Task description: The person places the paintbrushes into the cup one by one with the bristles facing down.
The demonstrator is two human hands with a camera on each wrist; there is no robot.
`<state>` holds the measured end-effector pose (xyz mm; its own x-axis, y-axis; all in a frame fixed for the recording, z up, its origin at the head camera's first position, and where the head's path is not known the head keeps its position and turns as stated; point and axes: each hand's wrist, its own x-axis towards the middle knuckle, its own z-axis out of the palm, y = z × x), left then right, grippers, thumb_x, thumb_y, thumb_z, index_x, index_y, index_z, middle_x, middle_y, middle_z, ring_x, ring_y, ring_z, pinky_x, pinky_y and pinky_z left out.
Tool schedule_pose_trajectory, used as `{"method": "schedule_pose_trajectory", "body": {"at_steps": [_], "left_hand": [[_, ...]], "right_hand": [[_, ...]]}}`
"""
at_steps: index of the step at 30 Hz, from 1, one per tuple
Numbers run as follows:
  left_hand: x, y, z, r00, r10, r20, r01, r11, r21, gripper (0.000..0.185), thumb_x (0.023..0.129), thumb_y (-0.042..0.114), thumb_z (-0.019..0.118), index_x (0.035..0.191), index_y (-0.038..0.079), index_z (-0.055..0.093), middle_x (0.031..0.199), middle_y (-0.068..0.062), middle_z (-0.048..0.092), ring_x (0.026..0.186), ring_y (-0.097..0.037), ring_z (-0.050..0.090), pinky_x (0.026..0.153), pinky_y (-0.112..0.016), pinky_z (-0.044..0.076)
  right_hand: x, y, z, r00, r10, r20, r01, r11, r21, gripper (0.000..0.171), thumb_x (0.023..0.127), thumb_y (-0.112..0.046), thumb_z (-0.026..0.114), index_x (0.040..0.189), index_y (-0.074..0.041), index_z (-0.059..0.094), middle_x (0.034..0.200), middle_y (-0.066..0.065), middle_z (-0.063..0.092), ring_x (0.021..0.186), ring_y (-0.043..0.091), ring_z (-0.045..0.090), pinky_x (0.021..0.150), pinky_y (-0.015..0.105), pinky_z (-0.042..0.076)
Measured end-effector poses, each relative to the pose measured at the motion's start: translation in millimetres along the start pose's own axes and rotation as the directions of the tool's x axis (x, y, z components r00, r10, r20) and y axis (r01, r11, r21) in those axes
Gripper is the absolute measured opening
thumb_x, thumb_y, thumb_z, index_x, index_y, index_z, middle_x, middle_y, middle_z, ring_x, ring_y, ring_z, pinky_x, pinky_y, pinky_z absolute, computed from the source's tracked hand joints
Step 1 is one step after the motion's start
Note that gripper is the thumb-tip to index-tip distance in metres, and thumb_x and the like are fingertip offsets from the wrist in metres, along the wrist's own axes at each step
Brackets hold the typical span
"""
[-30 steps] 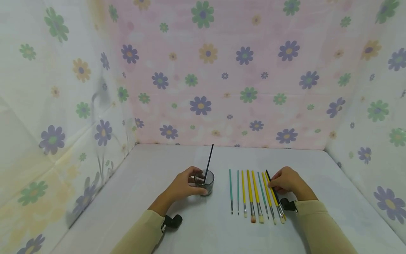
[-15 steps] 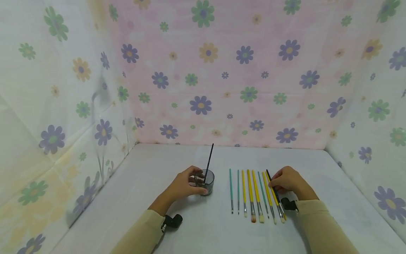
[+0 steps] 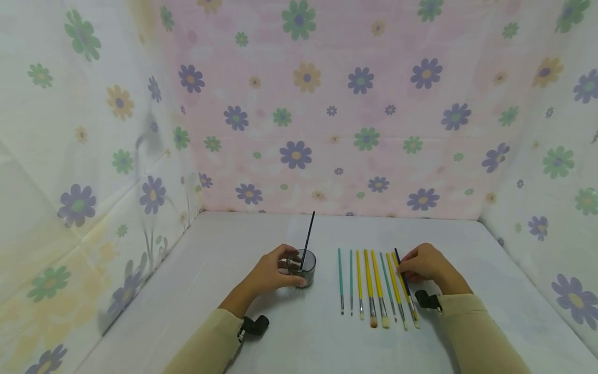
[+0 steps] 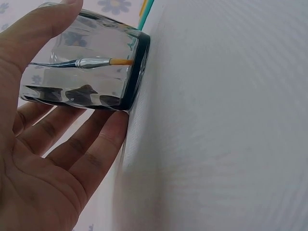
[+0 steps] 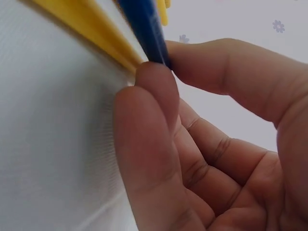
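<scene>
"At the right end of the row of brushes [image 3: 368,275], what is that dark stick?"

"It's a dark blue brush [image 3: 405,283], slanting: handle tip away from the person, bristles toward them and slightly rightward."

"How is it held?"

"The right hand [image 3: 426,264] comes from its right side and pinches the handle between fingertips, toward the tip, so most of the brush runs from the grip back toward the person. Close on its left is a yellow brush [image 5: 91,30]; I cannot tell whether they touch."

"And the other hand?"

"Farther off, across the row. The left hand [image 3: 271,272] curls round a clear glass [image 3: 310,271] standing upright on the white table [image 3: 233,234]. One thin dark brush [image 3: 307,239] leans inside, handle up, bristles down."

"So which hand is nearer the blue one?"

"The right, clearly. The glass lies well to its left, beyond the whole row."
</scene>
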<state>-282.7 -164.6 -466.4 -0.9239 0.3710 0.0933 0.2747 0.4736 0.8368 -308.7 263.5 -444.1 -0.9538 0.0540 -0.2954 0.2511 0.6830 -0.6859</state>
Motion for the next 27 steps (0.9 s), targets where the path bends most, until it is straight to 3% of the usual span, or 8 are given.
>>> {"method": "schedule_pose_trajectory", "body": {"at_steps": [27], "left_hand": [[1.9,0.5,2.0,1.000,0.012,-0.001,-0.012,1.000,0.019,0.084,0.074,0.045,0.094,0.140,0.012,0.053,0.130,0.001,0.067,0.120,-0.024,0.067,0.101,-0.042,0.057]], "right_hand": [[-23.9,-36.7,-6.3,0.982,-0.174,-0.067,0.183,0.967,0.177,0.049,0.095,-0.023,0.074,0.131,0.008,0.061,0.117,0.023,0.071,0.087,0.021,0.074,0.077,0.035,0.065]]}}
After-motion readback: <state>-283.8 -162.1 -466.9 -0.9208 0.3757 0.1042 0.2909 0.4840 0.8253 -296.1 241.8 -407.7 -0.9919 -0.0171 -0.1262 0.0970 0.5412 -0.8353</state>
